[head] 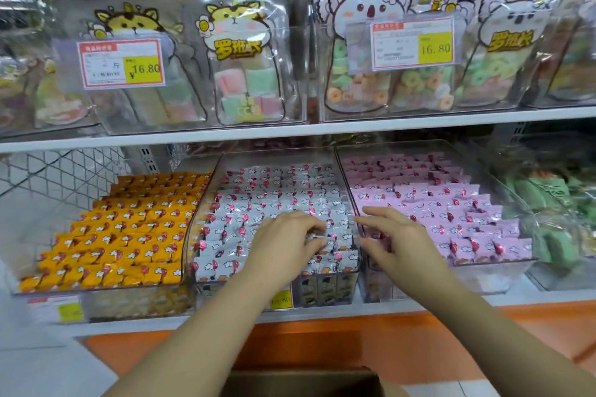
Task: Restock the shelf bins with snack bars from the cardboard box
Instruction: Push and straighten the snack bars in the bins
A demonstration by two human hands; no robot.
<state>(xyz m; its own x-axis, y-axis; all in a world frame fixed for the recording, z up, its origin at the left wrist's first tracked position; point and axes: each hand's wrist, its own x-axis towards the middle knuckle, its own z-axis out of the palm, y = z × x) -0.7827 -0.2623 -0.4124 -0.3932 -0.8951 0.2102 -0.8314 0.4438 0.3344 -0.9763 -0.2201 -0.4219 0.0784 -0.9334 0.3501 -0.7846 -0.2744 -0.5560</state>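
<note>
1. We see the left hand (287, 245) down on the white snack bars (274, 196) in the middle bin (191, 235), near its front right corner
2. Left fingers curled, index and thumb look pinched on the wrapper of one white bar; grip partly blurred
3. Right hand (396, 235) hovers just beside the left one, over the wall between the middle bin and the right bin (483, 277)
4. Right fingers spread and only loosely bent, pointing left; we see nothing held in them
5. Right bin is full of pink snack bars (435, 203) in neat overlapping rows; left bin (96, 291) holds orange snack bars (129, 226) laid the same way
6. White bars fill the middle bin in rows, front right rows a bit untidy under the hands
7. Cardboard box (303, 380) sits low at the bottom edge between the forearms, below the shelf; we cannot see its contents
8. Green packets (548, 200) lie further right, blurred
9. Upper shelf (322, 130) carries clear sweet bags (245, 74) with cartoon animals and price tags (121, 63) reading 16.80
</note>
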